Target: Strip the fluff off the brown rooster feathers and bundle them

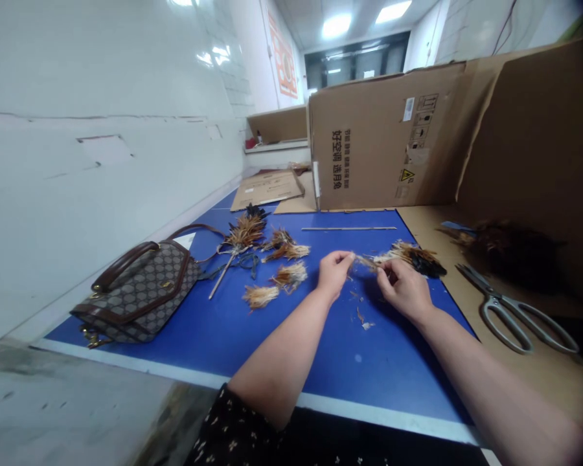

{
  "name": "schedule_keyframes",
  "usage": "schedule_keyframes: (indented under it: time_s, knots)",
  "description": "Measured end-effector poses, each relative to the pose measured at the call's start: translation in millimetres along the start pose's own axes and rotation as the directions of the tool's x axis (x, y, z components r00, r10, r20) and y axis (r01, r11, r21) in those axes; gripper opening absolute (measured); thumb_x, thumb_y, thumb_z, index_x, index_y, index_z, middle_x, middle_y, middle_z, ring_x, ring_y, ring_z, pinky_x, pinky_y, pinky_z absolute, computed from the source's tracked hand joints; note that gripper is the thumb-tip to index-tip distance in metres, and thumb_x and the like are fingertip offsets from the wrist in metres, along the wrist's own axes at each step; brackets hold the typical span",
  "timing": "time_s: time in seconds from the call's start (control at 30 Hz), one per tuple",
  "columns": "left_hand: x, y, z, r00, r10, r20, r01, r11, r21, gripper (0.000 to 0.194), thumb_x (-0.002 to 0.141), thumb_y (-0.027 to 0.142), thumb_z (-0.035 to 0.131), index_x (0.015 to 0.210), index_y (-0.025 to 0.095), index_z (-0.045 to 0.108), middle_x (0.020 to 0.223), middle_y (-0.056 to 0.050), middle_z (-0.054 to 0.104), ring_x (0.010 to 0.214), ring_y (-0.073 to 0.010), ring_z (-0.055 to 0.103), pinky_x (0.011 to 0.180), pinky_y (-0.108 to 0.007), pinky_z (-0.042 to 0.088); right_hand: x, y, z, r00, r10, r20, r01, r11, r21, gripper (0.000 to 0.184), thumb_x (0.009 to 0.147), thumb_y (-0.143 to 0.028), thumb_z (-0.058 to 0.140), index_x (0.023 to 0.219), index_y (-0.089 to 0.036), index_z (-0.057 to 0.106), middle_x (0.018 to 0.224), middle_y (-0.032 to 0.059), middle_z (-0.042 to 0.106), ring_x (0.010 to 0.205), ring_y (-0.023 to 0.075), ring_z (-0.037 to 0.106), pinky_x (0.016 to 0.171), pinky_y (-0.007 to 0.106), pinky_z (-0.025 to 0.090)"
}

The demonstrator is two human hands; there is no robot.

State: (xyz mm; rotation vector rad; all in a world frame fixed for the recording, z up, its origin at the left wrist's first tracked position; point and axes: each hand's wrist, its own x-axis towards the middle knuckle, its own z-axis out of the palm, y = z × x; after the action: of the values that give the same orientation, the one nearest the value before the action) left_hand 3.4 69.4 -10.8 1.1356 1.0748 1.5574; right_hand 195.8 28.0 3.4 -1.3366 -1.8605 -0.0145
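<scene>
Over the blue table, my left hand (335, 275) pinches one end of a small brown feather (366, 260). The fingers of my right hand (404, 288) are closed on its other end. Just behind my right hand lies a pile of white, brown and black feathers (425, 259). Left of my left hand are several small feather bunches, among them a white-and-brown bunch (291, 276) and a tan bunch (261, 296). A feather duster (246, 233) with a thin stick handle lies farther left. Feather scraps (364, 321) are scattered below my hands.
A patterned handbag (150, 291) stands at the left by the wall. Large scissors (508, 304) lie on cardboard at the right, near a dark feather heap (515, 255). A thin stick (348, 228) lies at the back, before a tall cardboard box (374, 149).
</scene>
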Motion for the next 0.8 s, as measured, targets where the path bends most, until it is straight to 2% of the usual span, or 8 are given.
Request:
schedule_keyframes:
  time_s: [0.1, 0.23, 0.37, 0.47, 0.6, 0.67, 0.8]
  knots:
    - [-6, 5, 5.7, 0.996, -0.058, 0.07, 0.066, 0.991, -0.118, 0.036, 0.076, 0.046, 0.086, 0.091, 0.014, 0.079, 0.09, -0.009, 0.08, 0.071, -0.0142, 0.064, 0.073, -0.029, 0.051, -1, -1, 2, 1.0, -0.009, -0.009, 0.009, 0.999, 0.041, 0.018, 0.097, -0.039, 0.06, 0.092, -0.023, 0.068, 0.08, 0.005, 0.073, 0.064, 0.0197, 0.065, 0.061, 0.031, 0.047]
    - [-12, 14, 11.6, 0.983, -0.101, 0.151, 0.135, 0.963, -0.233, 0.04, 0.074, 0.048, 0.088, 0.091, 0.014, 0.075, 0.103, -0.014, 0.081, 0.082, -0.0168, 0.071, 0.082, -0.032, 0.055, -2, -2, 3, 1.0, -0.017, -0.004, 0.017, 0.997, 0.075, 0.017, 0.097, -0.038, 0.059, 0.092, -0.024, 0.067, 0.082, 0.005, 0.073, 0.063, 0.0192, 0.064, 0.06, 0.03, 0.046]
    - [-19, 20, 18.3, 0.969, -0.122, 0.215, 0.186, 0.932, -0.31, 0.041, 0.075, 0.047, 0.088, 0.093, 0.015, 0.069, 0.105, -0.013, 0.08, 0.093, -0.0195, 0.074, 0.092, -0.035, 0.055, -3, -6, 3, 0.999, -0.043, 0.021, 0.04, 0.995, 0.095, 0.017, 0.097, -0.038, 0.058, 0.09, -0.024, 0.065, 0.082, 0.0052, 0.073, 0.063, 0.0194, 0.063, 0.06, 0.031, 0.045]
    - [-26, 23, 25.5, 0.963, -0.126, 0.238, 0.213, 0.896, -0.389, 0.038, 0.078, 0.043, 0.088, 0.095, 0.017, 0.065, 0.097, -0.009, 0.079, 0.093, -0.019, 0.074, 0.094, -0.035, 0.055, -4, -9, 4, 0.995, -0.081, 0.057, 0.074, 0.991, 0.114, 0.019, 0.099, -0.039, 0.057, 0.088, -0.025, 0.064, 0.08, 0.0053, 0.073, 0.066, 0.0212, 0.065, 0.063, 0.032, 0.047]
    - [-33, 25, 34.8, 0.966, -0.124, 0.228, 0.216, 0.869, -0.445, 0.036, 0.08, 0.04, 0.087, 0.096, 0.018, 0.063, 0.079, -0.004, 0.073, 0.082, -0.0174, 0.071, 0.089, -0.034, 0.055, -5, -12, 6, 0.987, -0.132, 0.095, 0.117, 0.981, 0.157, 0.019, 0.101, -0.038, 0.053, 0.097, -0.024, 0.066, 0.088, 0.0074, 0.075, 0.075, 0.0233, 0.07, 0.069, 0.033, 0.051]
    - [-33, 24, 36.8, 0.974, -0.121, 0.192, 0.197, 0.87, -0.452, 0.036, 0.08, 0.04, 0.087, 0.094, 0.018, 0.062, 0.074, -0.001, 0.069, 0.075, -0.0147, 0.067, 0.082, -0.031, 0.054, -6, -12, 7, 0.98, -0.16, 0.119, 0.138, 0.974, 0.178, 0.021, 0.102, -0.039, 0.053, 0.095, -0.024, 0.066, 0.088, 0.0074, 0.075, 0.076, 0.0231, 0.071, 0.071, 0.033, 0.052]
    - [-31, 20, 33.7, 0.994, -0.082, 0.074, 0.102, 0.942, -0.319, 0.033, 0.086, 0.044, 0.082, 0.095, 0.018, 0.062, 0.071, 0.002, 0.063, 0.068, -0.0118, 0.06, 0.076, -0.027, 0.051, -7, -13, 4, 0.974, -0.182, 0.138, 0.154, 0.97, 0.189, 0.022, 0.101, -0.039, 0.056, 0.089, -0.024, 0.067, 0.083, 0.006, 0.074, 0.071, 0.0216, 0.068, 0.067, 0.032, 0.051]
